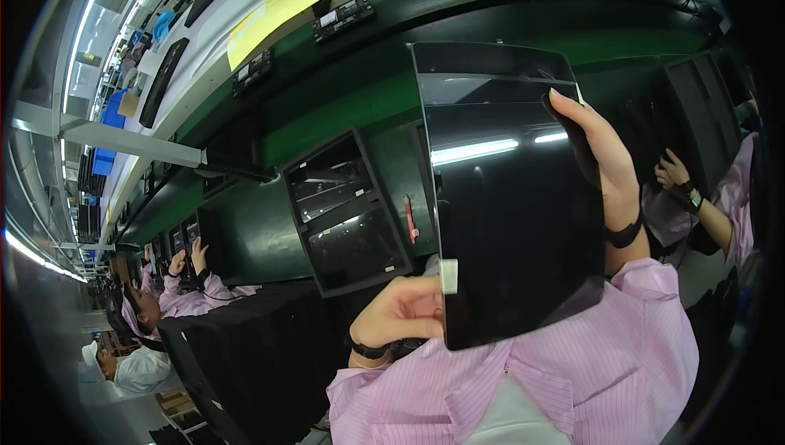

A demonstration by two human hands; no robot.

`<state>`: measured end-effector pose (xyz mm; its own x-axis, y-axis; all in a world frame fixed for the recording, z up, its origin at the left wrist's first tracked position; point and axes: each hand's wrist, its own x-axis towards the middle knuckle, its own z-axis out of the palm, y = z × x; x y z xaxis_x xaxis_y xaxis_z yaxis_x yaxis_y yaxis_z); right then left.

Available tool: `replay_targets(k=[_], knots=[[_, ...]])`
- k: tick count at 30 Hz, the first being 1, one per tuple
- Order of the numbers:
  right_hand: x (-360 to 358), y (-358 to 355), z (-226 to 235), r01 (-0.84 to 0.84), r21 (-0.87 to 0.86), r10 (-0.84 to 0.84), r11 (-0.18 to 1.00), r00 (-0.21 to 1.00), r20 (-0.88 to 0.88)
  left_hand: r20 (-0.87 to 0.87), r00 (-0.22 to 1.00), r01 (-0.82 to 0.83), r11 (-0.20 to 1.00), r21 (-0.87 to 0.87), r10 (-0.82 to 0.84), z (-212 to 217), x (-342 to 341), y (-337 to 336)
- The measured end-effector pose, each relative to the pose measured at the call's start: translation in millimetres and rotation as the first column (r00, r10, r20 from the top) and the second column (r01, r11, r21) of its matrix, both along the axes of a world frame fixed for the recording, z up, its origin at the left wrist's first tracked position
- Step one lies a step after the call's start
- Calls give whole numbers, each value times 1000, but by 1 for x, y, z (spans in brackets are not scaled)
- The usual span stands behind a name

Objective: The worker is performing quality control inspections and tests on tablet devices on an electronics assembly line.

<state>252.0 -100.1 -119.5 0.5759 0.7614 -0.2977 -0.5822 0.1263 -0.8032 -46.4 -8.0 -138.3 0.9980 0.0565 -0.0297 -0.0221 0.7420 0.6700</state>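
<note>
A large glossy black display panel (pixel 515 200) is tilted up in front of me, and strip lights reflect across it. My right hand (pixel 601 146) grips its upper right edge, with the thumb over the front face. At its lower left edge, my left hand (pixel 401 314) pinches the rim just below a small white sticker (pixel 449 276). The fingers behind the panel are hidden. Left of it, a black tray (pixel 308 230) with two sections of dark glossy sheets lies on the green bench (pixel 245 240). Between tray and panel lies a red pen-like tool (pixel 410 220).
Black stacked trays (pixel 245 347) stand at lower left. A metal bar (pixel 147 141) juts over the bench. Along the shelf are a yellow sheet (pixel 274 18) and a dark circuit board (pixel 343 20). A co-worker's hand (pixel 672 170) is at right; other people sit at left.
</note>
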Motion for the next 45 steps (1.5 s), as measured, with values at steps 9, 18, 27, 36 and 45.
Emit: replay_targets(k=[9,18,27,36,45], knots=[[-16,-12,26,-121,-22,121,992,993,10,60,993,74,919,387,-105,5,-1,3],[-9,-9,10,-118,-61,125,991,984,130,96,991,17,809,588,-90,4,2,10],[-17,-2,18,-82,72,73,994,989,127,36,811,-423,543,726,584,12,46,9],[-17,2,17,-64,57,54,996,983,176,121,719,-482,367,795,684,15,64,19],[-3,14,-5,-240,21,236,971,965,115,84,736,-466,413,783,672,26,81,38]])
